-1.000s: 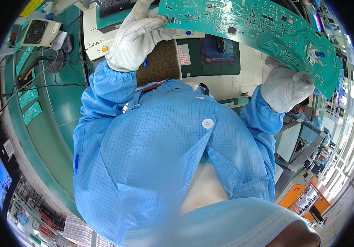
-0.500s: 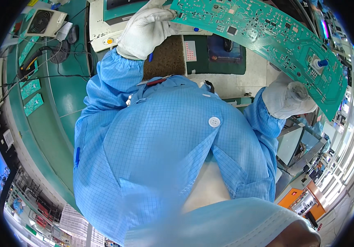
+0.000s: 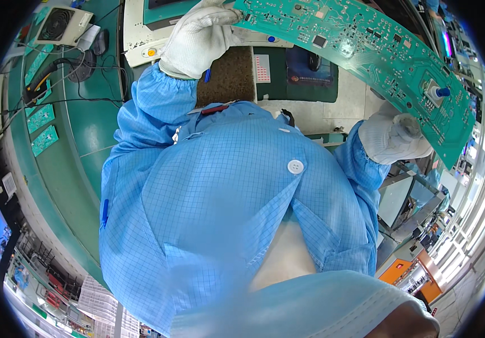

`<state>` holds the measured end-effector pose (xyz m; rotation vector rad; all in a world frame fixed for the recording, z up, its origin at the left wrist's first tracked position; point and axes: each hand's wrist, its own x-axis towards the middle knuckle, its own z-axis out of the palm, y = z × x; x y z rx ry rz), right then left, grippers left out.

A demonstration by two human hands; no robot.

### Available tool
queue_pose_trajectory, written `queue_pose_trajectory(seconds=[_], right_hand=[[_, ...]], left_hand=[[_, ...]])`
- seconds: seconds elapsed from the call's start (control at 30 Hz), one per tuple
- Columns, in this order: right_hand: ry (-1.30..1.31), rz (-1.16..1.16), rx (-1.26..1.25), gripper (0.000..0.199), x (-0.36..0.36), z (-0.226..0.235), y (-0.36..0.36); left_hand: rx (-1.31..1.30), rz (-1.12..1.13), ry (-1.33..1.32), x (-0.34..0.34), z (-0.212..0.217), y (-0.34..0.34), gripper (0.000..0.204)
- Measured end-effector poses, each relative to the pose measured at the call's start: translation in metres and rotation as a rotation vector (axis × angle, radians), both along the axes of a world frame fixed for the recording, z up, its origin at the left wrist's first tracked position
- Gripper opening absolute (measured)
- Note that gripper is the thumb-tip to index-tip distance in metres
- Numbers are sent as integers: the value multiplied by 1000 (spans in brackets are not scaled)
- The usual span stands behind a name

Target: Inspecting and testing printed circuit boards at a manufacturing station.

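Observation:
A long green circuit board (image 3: pixel 366 56) is held up in front of me, slanting from the upper middle down to the right. My left hand (image 3: pixel 197 36), in a white glove, grips its left end near the top of the view. My right hand (image 3: pixel 394 138), also gloved, grips the board's lower right end from underneath. A small blue knob (image 3: pixel 442 92) sticks up from the board near the right hand. My blue checked coat fills the middle of the view.
A green workbench (image 3: pixel 84 135) curves along the left with cables, a small fan unit (image 3: pixel 62 25) and two small green boards (image 3: pixel 42 127). A brown mat (image 3: pixel 231 76) and a white device with a yellow button (image 3: pixel 141 42) lie beyond my chest. Metal frames and an orange box (image 3: pixel 417 270) stand at the right.
The board and both hands have shifted slightly right and up in the view as my head moved; both hands keep their hold on it.

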<state>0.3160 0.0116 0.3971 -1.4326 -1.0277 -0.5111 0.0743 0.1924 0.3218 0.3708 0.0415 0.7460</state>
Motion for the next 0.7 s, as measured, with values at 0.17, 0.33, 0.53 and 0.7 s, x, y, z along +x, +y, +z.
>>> queue_pose_trajectory(seconds=[0.17, 0.33, 0.53, 0.7], right_hand=[[177, 129, -72, 43, -4, 9, 14], [197, 22, -145, 36, 3, 3, 17], [155, -31, -240, 27, 21, -4, 15], [106, -4, -253, 38, 26, -7, 18]], left_hand=[[24, 67, 3, -5, 7, -2, 66], [68, 105, -1, -13, 17, -5, 66], [12, 124, 86, -18, 33, -15, 68], [-59, 105, -19, -17, 40, -17, 63]])
